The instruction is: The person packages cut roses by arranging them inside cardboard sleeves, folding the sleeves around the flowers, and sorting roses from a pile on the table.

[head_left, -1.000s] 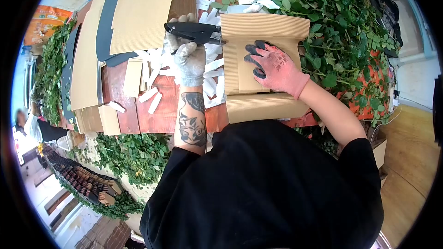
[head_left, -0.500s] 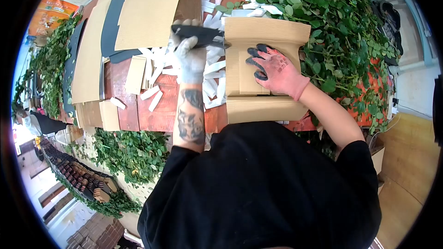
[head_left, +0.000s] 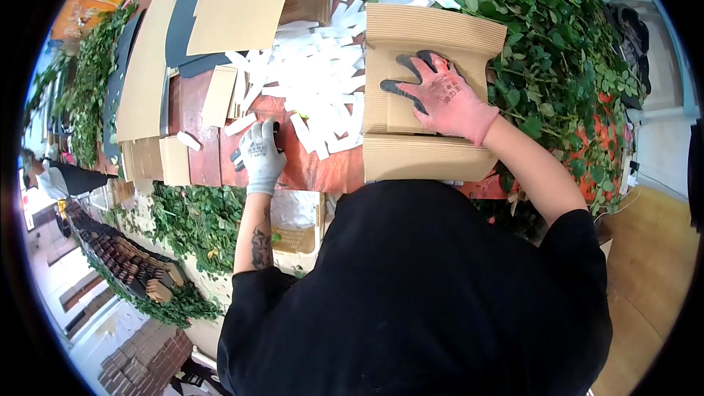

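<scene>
My left hand [head_left: 262, 154], in a grey-white glove, is wrapped over the black stapler-like tool [head_left: 236, 160] low over the red table [head_left: 202, 154]; only parts of the tool show beside the fingers. My right hand [head_left: 440, 95], in a pink glove with dark fingertips, lies with spread fingers on the folded corrugated cardboard [head_left: 429, 23]. The cardboard's upper and lower flaps curve up around a flatter middle. Many white strips [head_left: 308, 66] are scattered between the hands, left of the cardboard.
Leafy green stems [head_left: 543, 44] fill the table's right side. Flat brown sheets [head_left: 238, 4] and dark sheets [head_left: 180, 37] lie at the upper left. More foliage [head_left: 194, 220] is below the table edge, near a basket [head_left: 297, 238]. Another person [head_left: 51, 180] is at the far left.
My left hand has moved down and left with the black tool, away from the cardboard's left edge. My right hand stays on the cardboard, its fingers spread wider.
</scene>
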`<state>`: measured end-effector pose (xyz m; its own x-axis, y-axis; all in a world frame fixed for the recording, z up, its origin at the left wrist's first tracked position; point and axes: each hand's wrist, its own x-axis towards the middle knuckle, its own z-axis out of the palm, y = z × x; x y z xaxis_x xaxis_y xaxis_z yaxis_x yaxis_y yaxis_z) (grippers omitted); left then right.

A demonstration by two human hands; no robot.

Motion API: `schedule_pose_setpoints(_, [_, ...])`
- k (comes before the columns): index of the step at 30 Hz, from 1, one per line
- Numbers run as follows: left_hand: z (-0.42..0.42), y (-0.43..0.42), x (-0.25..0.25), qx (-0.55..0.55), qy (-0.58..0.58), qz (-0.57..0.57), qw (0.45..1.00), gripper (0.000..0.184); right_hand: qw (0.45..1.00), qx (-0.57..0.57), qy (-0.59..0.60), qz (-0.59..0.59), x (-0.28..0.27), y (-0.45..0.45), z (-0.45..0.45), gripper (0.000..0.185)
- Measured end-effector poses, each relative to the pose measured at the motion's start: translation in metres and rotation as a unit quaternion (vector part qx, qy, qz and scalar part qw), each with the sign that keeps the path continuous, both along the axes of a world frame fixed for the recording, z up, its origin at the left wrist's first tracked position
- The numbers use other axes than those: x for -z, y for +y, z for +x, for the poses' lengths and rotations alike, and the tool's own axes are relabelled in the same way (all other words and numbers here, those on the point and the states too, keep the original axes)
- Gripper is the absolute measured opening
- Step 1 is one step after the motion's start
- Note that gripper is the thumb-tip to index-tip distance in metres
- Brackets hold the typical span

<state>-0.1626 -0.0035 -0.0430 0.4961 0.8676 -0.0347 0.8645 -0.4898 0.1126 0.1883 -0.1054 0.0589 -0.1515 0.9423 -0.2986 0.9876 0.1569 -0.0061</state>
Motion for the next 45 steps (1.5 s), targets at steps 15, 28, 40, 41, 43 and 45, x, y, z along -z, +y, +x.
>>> schedule_pose_setpoints(15, [0.121,-0.060,-0.128,0.206,-0.272,-0.039,0.939,0.039,0.994,-0.003,0.066,0.091,0.016,-0.010,0.020,0.044])
schedule_pose_setpoints(28, [0.162,-0.065,-0.115,0.313,-0.138,-0.124,0.931,0.039,0.980,0.002,0.183,0.077,0.015,-0.012,0.015,0.034])
schedule_pose_setpoints(40, [0.166,-0.067,-0.104,0.293,-0.196,-0.100,0.930,0.041,0.975,0.000,0.142,0.173,0.030,-0.023,0.021,0.035])
schedule_pose_setpoints(41, [0.166,-0.068,-0.107,0.284,-0.196,-0.101,0.933,0.040,0.931,0.099,0.338,0.095,0.042,-0.022,0.022,0.033])
schedule_pose_setpoints(43, [0.167,-0.068,-0.109,0.275,-0.194,-0.102,0.936,0.039,0.835,0.191,0.516,0.012,0.038,-0.019,0.020,0.030])
schedule_pose_setpoints(45, [0.167,-0.069,-0.109,0.269,-0.186,-0.104,0.939,0.039,0.973,0.030,0.194,0.123,0.024,-0.019,0.018,0.032])
